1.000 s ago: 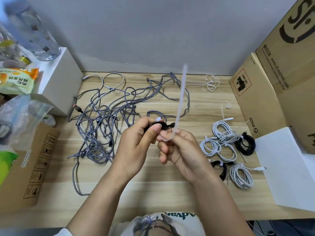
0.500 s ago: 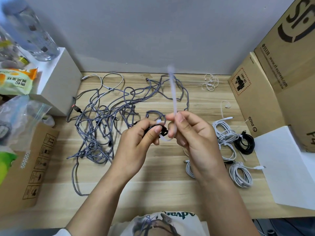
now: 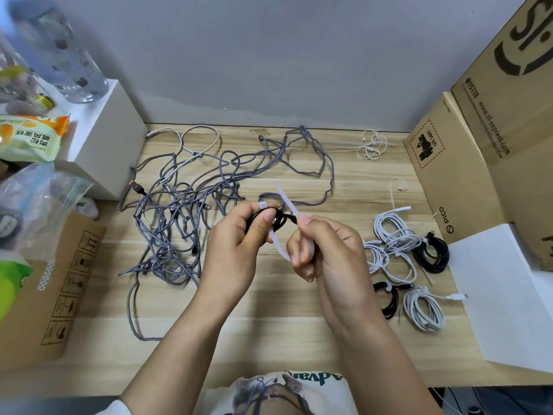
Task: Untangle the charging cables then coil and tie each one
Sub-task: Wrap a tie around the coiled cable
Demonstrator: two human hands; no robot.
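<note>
Wooden table point(image 3: 269, 333) carries the work: above it, the left hand point(image 3: 236, 250) grips a small black coiled cable point(image 3: 276, 220), while the right hand point(image 3: 326, 256) pinches a white zip tie point(image 3: 282, 196) looped round it. Left of that coil sprawls a grey braided tangle point(image 3: 185, 223); right of it lie tied coils point(image 3: 401, 250).

Both forearms reach in from below, hands meeting mid-frame. The left hand point(image 3: 239, 244) curls its fingers, thumb pressed on top, gripping something. The right hand point(image 3: 326, 253) sits just beside it, fingers curled tight, pinching.
</note>
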